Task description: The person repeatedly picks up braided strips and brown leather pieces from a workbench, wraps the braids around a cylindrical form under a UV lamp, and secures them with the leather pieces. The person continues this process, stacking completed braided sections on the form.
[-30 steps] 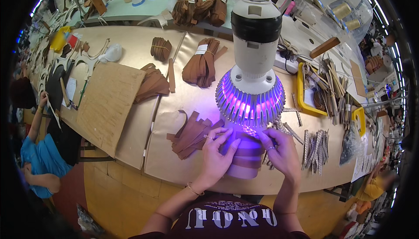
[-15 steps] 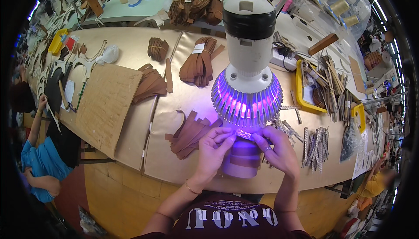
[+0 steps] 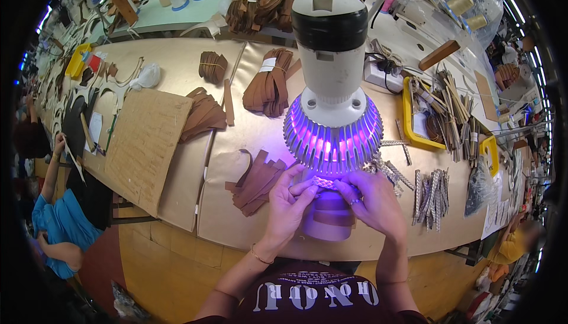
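Observation:
A short braided strip (image 3: 323, 182), lit violet, is stretched between my two hands just below the glowing finned lamp (image 3: 334, 138). My left hand (image 3: 290, 197) pinches its left end between thumb and fingers. The fingers of my right hand (image 3: 373, 203) close on the other end, partly covering it. Under the strip stands a pale round block (image 3: 326, 229) with a brown band (image 3: 332, 216) around it. More braided strips (image 3: 431, 197) lie in a pile to the right, and others (image 3: 393, 170) are scattered behind my right hand.
Loose brown leather strips (image 3: 258, 185) lie left of my hands, with a tied bundle (image 3: 269, 87) farther back. A tan board (image 3: 148, 143) covers the left side. Back right stands a yellow tray (image 3: 408, 117) with thin sticks. A person in blue (image 3: 65, 223) is at the left.
The braided strip has shifted slightly left under the lamp. My right hand has moved a little left with it, its fingers bent further over the strip's end.

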{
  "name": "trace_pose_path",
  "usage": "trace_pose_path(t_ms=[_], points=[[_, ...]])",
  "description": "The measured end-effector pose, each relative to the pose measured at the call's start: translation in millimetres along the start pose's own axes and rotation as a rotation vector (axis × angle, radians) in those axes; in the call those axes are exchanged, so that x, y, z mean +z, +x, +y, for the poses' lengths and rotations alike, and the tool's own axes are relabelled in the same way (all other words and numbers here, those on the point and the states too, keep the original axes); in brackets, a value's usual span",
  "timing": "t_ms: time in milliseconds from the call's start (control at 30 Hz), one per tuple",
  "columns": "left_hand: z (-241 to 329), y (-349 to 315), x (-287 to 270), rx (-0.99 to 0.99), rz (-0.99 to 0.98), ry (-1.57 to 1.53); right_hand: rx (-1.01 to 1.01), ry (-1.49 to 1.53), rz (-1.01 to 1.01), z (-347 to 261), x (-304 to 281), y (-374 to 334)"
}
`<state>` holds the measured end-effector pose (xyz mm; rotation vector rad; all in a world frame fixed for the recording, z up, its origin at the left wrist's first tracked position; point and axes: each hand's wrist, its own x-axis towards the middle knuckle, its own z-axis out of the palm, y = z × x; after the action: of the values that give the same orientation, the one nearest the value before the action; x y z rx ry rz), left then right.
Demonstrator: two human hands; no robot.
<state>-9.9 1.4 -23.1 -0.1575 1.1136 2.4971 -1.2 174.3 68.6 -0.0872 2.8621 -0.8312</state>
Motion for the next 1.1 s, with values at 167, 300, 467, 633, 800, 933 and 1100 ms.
trace_pose_path(t_ms=[167, 300, 467, 633, 800, 933, 1100], points=[[-1.0, -0.1, -1.1, 0.003, -0.001, 0.006, 0.023, 0.027, -0.03, -0.6, -2.2, 2.5], [-1.9, 0.2, -2.3, -0.004, -0.001, -0.008, 0.029, 0.035, -0.022, -0.9, -2.4, 3.5], [-2.5, -0.4, -2.9, -0.018, 0.011, -0.008, 0.024, 0.048, -0.008, -0.4, -1.1, 4.0], [-3.2, -0.1, -2.9, -0.03, 0.021, -0.014, 0.017, 0.068, -0.001, 0.6, -0.8, 4.7], [-3.1, 0.0, -2.8, -0.025, 0.036, -0.047, 0.043, 0.072, -0.02, -0.3, -2.4, 5.5], [-1.9, 4.3, -5.6, -0.022, 0.037, -0.006, 0.062, 0.104, 0.023, -2.6, -0.4, 6.1], [-2.8, 10.8, -5.2, -0.013, 0.095, 0.116, 0.09, 0.13, 0.092, -5.1, 5.9, 7.0]])
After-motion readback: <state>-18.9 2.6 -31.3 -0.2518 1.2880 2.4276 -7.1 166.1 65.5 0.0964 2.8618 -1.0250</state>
